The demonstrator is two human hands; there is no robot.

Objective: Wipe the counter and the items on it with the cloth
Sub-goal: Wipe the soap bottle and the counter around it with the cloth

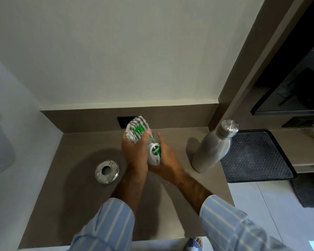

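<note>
Above the brown counter [76,192] I hold a clear pump bottle [154,153] with a green Dettol label. My right hand [166,160] grips its body from below and the side. My left hand [135,151] presses a white and grey striped cloth [137,126] around the bottle's green pump top, which shows partly through the folds. Both hands sit close together over the counter's middle, a little in front of the back ledge.
A steel water bottle [213,147] stands upright on the counter to the right. A round metal ashtray [107,171] lies to the left. A black perforated tray [254,156] sits further right beside a dark cabinet. A black wall socket [122,122] is behind the cloth.
</note>
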